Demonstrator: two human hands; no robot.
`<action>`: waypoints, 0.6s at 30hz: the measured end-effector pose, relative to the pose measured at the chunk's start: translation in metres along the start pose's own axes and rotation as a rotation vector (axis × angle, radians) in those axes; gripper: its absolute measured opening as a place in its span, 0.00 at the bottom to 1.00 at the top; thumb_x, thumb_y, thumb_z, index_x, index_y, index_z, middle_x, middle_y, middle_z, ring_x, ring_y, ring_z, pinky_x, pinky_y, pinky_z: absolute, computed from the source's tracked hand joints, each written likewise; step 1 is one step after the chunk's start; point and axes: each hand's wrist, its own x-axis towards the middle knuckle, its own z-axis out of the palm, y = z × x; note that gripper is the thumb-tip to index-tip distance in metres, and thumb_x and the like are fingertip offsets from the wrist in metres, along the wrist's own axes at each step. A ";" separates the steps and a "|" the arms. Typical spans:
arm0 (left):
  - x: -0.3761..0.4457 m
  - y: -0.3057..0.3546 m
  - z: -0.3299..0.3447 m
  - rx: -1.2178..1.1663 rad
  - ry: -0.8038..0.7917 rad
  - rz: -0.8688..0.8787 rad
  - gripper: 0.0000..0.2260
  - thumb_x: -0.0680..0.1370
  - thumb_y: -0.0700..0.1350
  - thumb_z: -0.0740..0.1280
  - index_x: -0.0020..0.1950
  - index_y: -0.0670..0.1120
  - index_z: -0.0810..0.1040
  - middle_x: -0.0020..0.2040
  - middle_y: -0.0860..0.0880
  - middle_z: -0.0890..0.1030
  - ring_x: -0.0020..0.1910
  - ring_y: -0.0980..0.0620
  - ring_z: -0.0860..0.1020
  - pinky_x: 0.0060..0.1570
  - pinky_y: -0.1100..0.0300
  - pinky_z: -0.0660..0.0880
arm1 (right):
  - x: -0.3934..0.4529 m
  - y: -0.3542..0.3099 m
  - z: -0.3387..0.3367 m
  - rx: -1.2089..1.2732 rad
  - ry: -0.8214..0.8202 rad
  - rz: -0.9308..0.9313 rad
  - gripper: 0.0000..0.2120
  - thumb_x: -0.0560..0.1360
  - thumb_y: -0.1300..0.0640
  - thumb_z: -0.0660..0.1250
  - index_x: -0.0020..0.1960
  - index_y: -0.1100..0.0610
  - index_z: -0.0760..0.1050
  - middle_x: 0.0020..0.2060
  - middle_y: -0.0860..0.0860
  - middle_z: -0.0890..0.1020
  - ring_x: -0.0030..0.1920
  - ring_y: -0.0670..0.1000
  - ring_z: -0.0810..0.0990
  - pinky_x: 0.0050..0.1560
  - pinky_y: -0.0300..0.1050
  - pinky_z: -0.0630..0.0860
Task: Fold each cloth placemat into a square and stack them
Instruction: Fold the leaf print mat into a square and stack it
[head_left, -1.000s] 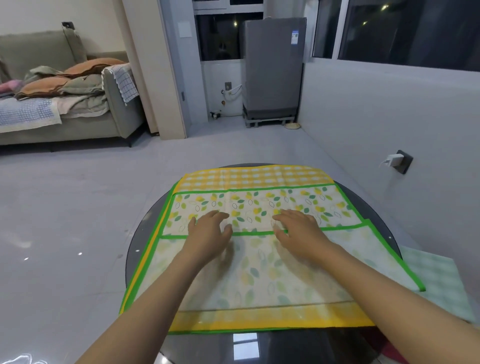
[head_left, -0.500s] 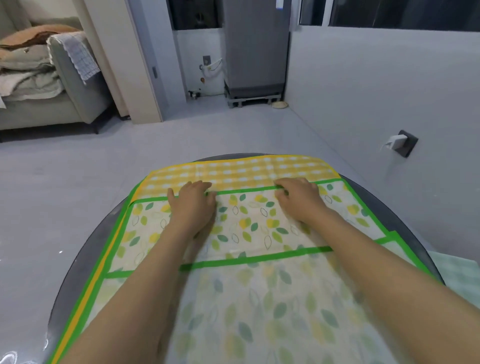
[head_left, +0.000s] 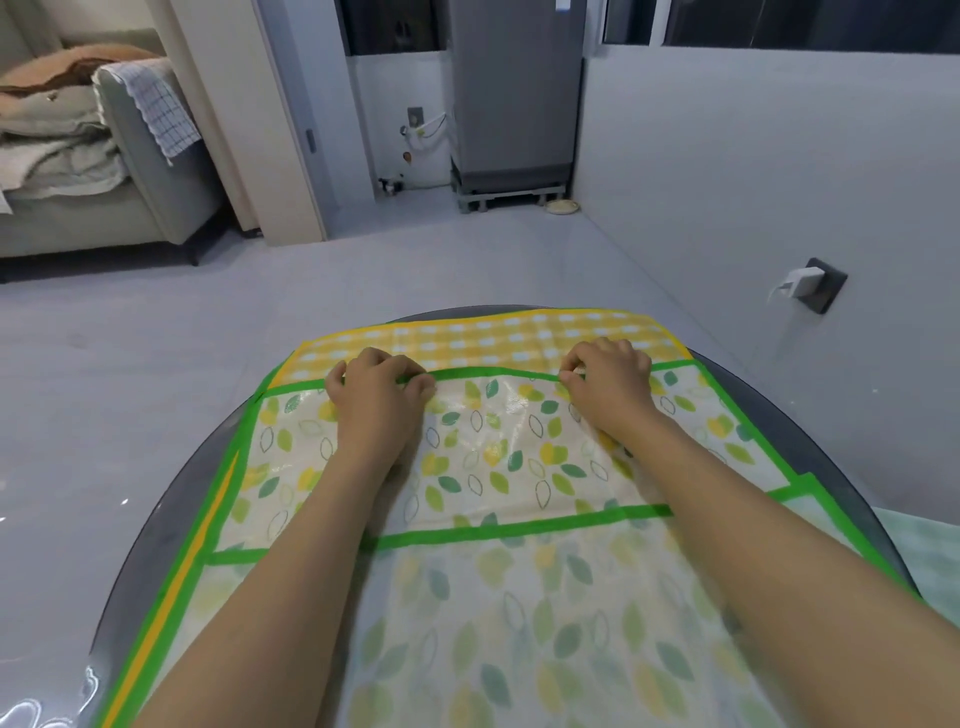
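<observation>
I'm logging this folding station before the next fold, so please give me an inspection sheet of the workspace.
Surface: round dark glass table, glossy, mostly covered.
Job's things: leaf-print placemat with green border, spread flat over a yellow checked layer.
Clutter: pale green cloth at the right edge.
Grippers: left hand and right hand pinch the far green edge.
Cables: white charger in wall socket.
Surroundings: grey sofa with bedding, grey appliance.

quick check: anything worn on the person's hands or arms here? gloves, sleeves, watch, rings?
Nothing visible. Left hand and right hand are bare, no gloves, and no rings show. Both forearms are uncovered down to the bottom of the frame: no sleeves, watch, bands or markers in view.
</observation>
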 end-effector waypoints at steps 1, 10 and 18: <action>0.001 0.004 -0.006 -0.009 0.003 0.008 0.05 0.76 0.47 0.66 0.42 0.51 0.80 0.46 0.55 0.74 0.50 0.58 0.68 0.70 0.51 0.50 | -0.001 -0.001 -0.003 0.017 -0.005 -0.011 0.05 0.78 0.54 0.60 0.48 0.51 0.74 0.52 0.47 0.77 0.61 0.52 0.66 0.65 0.49 0.55; -0.011 0.042 -0.088 0.095 0.036 0.099 0.07 0.77 0.53 0.65 0.45 0.52 0.82 0.42 0.52 0.84 0.43 0.55 0.71 0.55 0.58 0.54 | -0.026 -0.023 -0.079 0.028 0.100 -0.184 0.09 0.78 0.50 0.60 0.51 0.50 0.77 0.51 0.48 0.79 0.59 0.52 0.67 0.59 0.46 0.54; -0.058 0.069 -0.158 0.094 -0.098 0.102 0.06 0.75 0.55 0.67 0.40 0.55 0.79 0.32 0.56 0.77 0.42 0.52 0.72 0.52 0.58 0.55 | -0.090 -0.046 -0.164 -0.111 -0.012 -0.297 0.09 0.78 0.47 0.61 0.49 0.48 0.78 0.48 0.46 0.80 0.57 0.51 0.70 0.60 0.48 0.57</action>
